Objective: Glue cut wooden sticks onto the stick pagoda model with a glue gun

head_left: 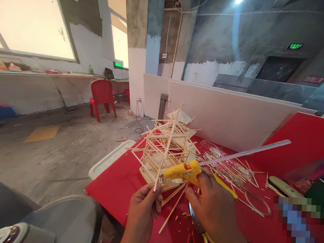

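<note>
My left hand [146, 210] pinches the lower end of a thin wooden stick [166, 150], which slants up and away in front of the model. In my right hand [214, 204] is a yellow glue gun [180, 171], its nozzle close to the stick just above my left fingertips; whether it touches I cannot tell. A long translucent glue stick [246, 152] juts from the back of the gun. Behind both hands stands a tiered pagoda model [163, 146] built of wooden sticks, partly covered by the gun.
On the red tabletop [116, 189], loose sticks [229, 167] lie with a plastic bag to the right. Pliers [196, 218] and yellow-handled tools sit under my right hand. A grey round stool [69, 217] stands at lower left, a white tray [106, 160] beside the table, white boards [218, 111] behind.
</note>
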{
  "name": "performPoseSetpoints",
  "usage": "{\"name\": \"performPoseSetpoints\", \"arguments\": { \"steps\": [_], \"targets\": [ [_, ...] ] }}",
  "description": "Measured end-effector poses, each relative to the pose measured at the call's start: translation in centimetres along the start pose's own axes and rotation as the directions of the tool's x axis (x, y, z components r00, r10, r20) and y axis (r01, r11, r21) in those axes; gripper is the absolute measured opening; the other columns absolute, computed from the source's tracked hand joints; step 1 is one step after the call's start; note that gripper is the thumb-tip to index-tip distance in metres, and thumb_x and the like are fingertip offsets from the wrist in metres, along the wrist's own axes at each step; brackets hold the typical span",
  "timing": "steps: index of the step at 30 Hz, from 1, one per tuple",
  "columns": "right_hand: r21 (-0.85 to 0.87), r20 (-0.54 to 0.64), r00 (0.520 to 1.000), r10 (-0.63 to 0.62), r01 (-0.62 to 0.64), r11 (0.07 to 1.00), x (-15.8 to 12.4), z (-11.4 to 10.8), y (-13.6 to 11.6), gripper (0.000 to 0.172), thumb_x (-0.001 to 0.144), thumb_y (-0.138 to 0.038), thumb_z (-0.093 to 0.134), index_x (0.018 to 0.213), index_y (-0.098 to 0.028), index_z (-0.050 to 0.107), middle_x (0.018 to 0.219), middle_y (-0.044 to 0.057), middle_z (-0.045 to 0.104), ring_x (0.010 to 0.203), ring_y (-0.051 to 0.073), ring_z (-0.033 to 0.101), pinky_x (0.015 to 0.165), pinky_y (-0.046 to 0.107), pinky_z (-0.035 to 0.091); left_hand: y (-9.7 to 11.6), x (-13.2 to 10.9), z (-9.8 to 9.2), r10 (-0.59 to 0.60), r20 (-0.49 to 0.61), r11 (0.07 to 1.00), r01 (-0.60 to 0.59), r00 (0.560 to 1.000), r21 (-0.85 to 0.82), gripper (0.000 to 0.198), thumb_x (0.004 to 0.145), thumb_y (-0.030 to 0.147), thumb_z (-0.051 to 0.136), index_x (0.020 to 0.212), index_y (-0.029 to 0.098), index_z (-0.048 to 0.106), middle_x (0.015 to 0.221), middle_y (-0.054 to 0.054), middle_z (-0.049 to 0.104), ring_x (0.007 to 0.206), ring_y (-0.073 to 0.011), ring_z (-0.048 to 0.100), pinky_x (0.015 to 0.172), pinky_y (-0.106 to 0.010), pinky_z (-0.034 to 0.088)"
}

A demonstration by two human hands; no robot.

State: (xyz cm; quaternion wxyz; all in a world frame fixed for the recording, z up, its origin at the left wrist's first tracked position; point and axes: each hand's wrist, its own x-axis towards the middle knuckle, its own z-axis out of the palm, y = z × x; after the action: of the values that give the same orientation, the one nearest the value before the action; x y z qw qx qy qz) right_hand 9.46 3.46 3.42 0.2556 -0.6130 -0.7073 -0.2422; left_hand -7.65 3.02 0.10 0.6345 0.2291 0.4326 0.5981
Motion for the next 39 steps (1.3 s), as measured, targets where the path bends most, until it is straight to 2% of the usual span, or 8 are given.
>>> {"name": "performPoseSetpoints", "arguments": {
  "steps": [7,13,25,39],
  "targets": [
    [0.006,-0.004,1.0,0.005,-0.005,1.0,0.0,0.2,0.0,0.03,0.086,-0.032,0.049,0.106,-0.016,0.064,0.108,0.015,0.07,0.076,0.025,0.07,0.056,0.032,0.05,-0.4,0.2,-0.1,0.021,0.006,1.0,-0.02,1.0,-0.024,0.039,0.06,0.046,0.087,0.059,0.013,0.064,0.051,0.002,0.059,0.036,-0.0032,0.042,0.033,-0.014,0.028],
    [0.016,-0.01,1.0,0.021,-0.021,1.0,-0.1,0.3,0.0,0.028,0.085,-0.032,0.05,0.105,-0.019,0.064,0.106,0.013,0.071,0.077,0.024,0.07,0.058,0.03,0.049,-1.1,0.2,-0.4,0.047,0.015,0.999,-0.047,0.999,-0.022,0.039,0.064,0.046,0.085,0.059,0.013,0.064,0.05,0.002,0.058,0.036,-0.0032,0.042,0.034,-0.014,0.028],
    [-0.03,-0.059,0.998,-0.013,0.011,0.999,-0.3,0.2,0.3,0.029,0.088,-0.032,0.044,0.103,-0.016,0.062,0.104,0.016,0.072,0.072,0.025,0.072,0.053,0.033,0.051,-1.1,0.2,-0.2,0.077,-0.039,0.996,-0.079,0.996,-0.051,0.036,0.062,0.044,0.086,0.061,0.014,0.066,0.053,0.002,0.06,0.038,-0.0035,0.044,0.035,-0.014,0.029],
    [-0.014,-0.054,0.999,-0.007,0.006,1.0,-0.3,0.2,0.3,0.028,0.087,-0.031,0.045,0.103,-0.016,0.062,0.104,0.016,0.072,0.074,0.026,0.072,0.054,0.034,0.053,-1.8,0.8,-0.4,0.076,-0.016,0.994,-0.077,0.997,-0.078,0.033,0.065,0.038,0.086,0.062,0.014,0.065,0.053,0.002,0.059,0.038,-0.003,0.043,0.034,-0.014,0.029]
  ]
}}
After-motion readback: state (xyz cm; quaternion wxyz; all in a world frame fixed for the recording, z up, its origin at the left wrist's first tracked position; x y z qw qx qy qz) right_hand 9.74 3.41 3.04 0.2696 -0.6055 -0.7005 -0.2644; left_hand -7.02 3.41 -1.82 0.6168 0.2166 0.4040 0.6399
